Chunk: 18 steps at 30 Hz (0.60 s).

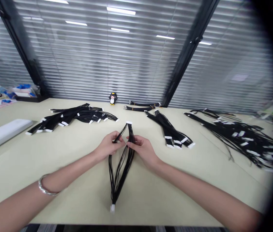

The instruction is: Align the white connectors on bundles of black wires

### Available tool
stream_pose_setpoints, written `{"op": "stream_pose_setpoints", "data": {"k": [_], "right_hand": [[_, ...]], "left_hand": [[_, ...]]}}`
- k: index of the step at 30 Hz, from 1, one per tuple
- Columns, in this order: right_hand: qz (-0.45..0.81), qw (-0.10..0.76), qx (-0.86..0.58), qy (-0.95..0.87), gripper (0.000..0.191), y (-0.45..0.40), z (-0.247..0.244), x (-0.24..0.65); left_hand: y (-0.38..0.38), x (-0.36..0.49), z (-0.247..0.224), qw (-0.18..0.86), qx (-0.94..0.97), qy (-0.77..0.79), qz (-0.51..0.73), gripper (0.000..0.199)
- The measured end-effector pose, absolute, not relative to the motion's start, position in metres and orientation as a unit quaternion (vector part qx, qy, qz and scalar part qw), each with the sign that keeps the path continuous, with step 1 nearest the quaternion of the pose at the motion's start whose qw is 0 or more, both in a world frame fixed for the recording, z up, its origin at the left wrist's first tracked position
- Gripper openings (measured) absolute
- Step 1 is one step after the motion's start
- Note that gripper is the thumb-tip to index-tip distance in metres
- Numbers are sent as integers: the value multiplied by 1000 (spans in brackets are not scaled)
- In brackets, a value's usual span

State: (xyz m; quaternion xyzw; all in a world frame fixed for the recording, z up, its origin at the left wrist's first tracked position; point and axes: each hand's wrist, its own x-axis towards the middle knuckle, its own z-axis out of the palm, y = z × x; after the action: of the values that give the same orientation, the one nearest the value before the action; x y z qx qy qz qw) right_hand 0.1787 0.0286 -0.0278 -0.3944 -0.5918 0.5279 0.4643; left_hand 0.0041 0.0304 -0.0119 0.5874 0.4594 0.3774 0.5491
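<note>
A black wire harness [126, 164] stretches lengthwise in front of me, its strands spread into separate groups. One white connector [129, 122] tips its far end, and another white connector [112, 207] sits at the end near the table's front edge. My left hand [111, 143] is closed, pinching the left group of wires between thumb and fingers. On the other side my right hand [142, 149] grips the thicker right group, thumb on top. Between the hands the strands part, and they come together again at each connector.
Piles of similar harnesses lie at left [71, 117], right of centre [169, 129] and far right [243, 135]. Two bundled cables [141, 108] and a penguin figure [112, 98] are at the back. A white oblong device [5, 133] lies left; window blinds [107, 48] rise behind.
</note>
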Motion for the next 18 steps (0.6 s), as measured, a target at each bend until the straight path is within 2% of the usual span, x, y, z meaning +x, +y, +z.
{"op": "stream_pose_setpoints", "data": {"k": [8, 14, 18], "right_hand": [[522, 480, -389, -588, 30, 27, -28, 177], [501, 484, -392, -601, 26, 27, -28, 177], [501, 491, -399, -590, 28, 29, -29, 177]], "left_hand": [[31, 3, -13, 500, 644, 453, 362, 31], [32, 1, -11, 543, 630, 434, 347, 30], [33, 0, -13, 581, 594, 411, 375, 20]]}}
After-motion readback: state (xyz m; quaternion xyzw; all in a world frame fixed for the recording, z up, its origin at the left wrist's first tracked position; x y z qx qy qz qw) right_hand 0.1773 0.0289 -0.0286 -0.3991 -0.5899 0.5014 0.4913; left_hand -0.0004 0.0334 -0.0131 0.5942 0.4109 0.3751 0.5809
